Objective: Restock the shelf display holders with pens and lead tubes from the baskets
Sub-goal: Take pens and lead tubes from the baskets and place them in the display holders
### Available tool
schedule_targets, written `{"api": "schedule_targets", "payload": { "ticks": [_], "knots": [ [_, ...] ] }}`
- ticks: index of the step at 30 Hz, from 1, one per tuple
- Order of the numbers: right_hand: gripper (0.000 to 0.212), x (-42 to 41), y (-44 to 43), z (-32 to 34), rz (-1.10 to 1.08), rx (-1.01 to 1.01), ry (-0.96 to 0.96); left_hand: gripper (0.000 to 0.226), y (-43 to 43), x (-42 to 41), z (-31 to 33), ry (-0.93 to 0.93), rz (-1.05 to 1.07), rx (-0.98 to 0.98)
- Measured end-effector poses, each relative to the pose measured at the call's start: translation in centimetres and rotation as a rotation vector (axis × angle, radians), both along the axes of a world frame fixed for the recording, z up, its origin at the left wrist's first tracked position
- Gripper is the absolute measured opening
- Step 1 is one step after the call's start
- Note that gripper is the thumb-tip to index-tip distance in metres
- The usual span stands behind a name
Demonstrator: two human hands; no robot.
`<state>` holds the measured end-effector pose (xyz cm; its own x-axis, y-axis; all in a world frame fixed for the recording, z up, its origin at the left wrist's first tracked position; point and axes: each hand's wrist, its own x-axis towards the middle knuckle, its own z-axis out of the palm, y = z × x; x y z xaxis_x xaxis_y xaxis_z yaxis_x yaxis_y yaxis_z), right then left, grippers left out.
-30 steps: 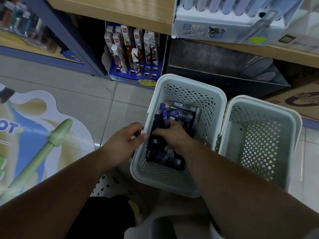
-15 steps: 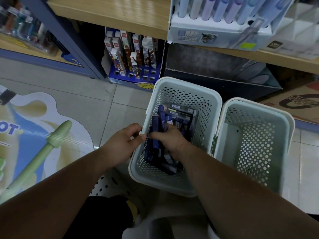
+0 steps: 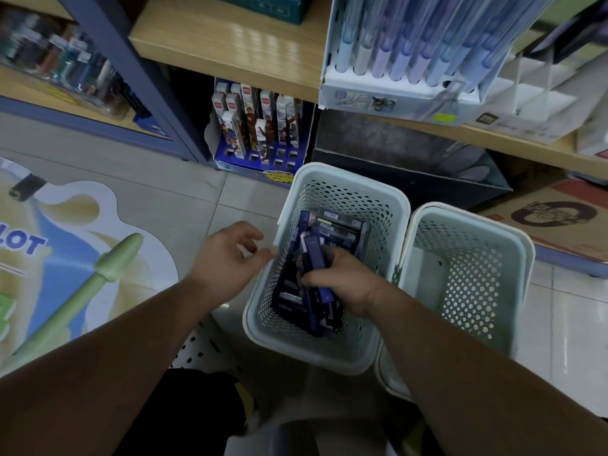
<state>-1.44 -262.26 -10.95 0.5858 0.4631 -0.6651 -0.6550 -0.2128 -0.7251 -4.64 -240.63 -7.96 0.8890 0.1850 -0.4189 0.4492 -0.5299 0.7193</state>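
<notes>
Packs (image 3: 342,227) (dark blue, long and flat) are heaped in the left basket (image 3: 348,175) on the floor; a bunch of them is gripped by the right hand (image 3: 343,281), whose fingers are curled round it inside the basket; the left hand (image 3: 227,258) is held just beside the basket's left rim, fingers loosely bent and apart, nothing in it; the right basket (image 3: 468,216) is set just beside the first; a blue holder (image 3: 250,162) of tall boxes is seen under the shelf (image 3: 230,44) behind.
</notes>
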Motion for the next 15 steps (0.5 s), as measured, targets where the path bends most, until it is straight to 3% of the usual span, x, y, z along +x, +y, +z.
{"api": "schedule_targets", "payload": {
  "ticks": [2, 4, 6, 8, 11, 15],
  "knots": [
    [0.023, 0.5, -0.5, 1.3, 0.070, 0.103, 0.039, 0.010, -0.2, 0.8, 0.8, -0.168, 0.064, -0.001],
    [0.040, 1.0, -1.0, 2.5, 0.141, 0.204, 0.089, 0.030, -0.7, 1.8, 2.0, -0.265, -0.032, -0.055],
    [0.050, 1.3, -1.4, 3.5, 0.231, 0.303, 0.131, 0.059, -1.4, 2.7, 3.3, -0.243, -0.221, -0.110],
    [0.044, 1.3, -1.6, 4.3, 0.305, 0.397, 0.181, 0.074, -2.2, 3.4, 4.1, -0.105, -0.422, -0.173],
    [0.036, 1.4, -2.1, 5.2, 0.325, 0.479, 0.214, 0.055, -3.2, 3.9, 4.9, 0.046, -0.580, -0.227],
    [0.034, 1.8, -3.0, 6.5, 0.271, 0.510, 0.199, 0.046, -3.6, 4.1, 5.9, 0.037, -0.586, -0.192]
  ]
}}
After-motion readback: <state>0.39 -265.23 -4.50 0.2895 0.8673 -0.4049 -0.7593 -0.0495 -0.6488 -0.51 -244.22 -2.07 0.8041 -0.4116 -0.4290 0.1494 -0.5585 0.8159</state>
